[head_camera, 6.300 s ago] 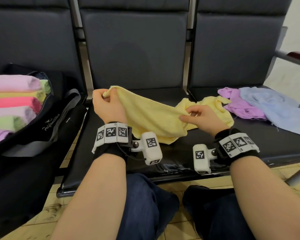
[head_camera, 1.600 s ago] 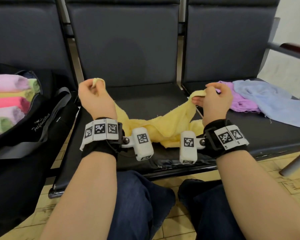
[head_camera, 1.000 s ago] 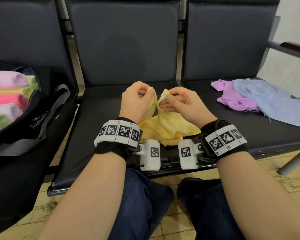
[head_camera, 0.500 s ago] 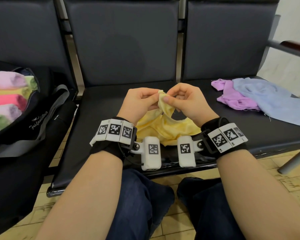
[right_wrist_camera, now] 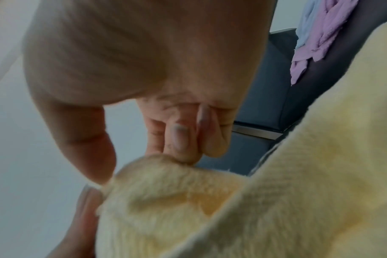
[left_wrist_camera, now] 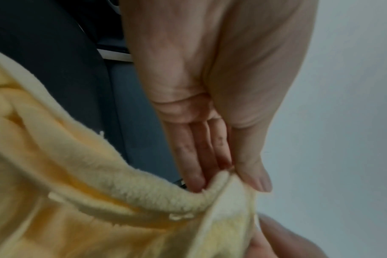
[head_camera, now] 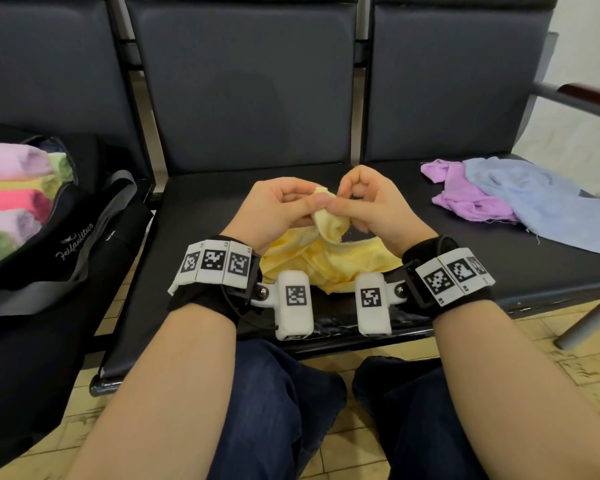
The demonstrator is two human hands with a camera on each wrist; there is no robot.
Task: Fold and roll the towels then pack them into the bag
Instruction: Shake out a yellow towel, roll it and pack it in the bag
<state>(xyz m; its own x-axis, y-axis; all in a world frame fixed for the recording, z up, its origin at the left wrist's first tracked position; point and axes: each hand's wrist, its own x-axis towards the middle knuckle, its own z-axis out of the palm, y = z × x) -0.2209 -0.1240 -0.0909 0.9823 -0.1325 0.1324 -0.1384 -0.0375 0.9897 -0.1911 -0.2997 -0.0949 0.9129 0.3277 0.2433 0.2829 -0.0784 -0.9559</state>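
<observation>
Bag [head_camera: 84, 216] script logo unreadable; left hand [head_camera: 278, 209], right hand [head_camera: 371, 206] both pinching yellow towel [head_camera: 329, 220].

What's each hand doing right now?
Left hand: pinching the yellow towel between thumb and fingers.
Right hand: pinching the same towel.

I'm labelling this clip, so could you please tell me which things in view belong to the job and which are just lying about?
Job: yellow towel, pinched by left hand and right hand; purple towel; blue towel; bag.
Lying about: chairs.
</observation>
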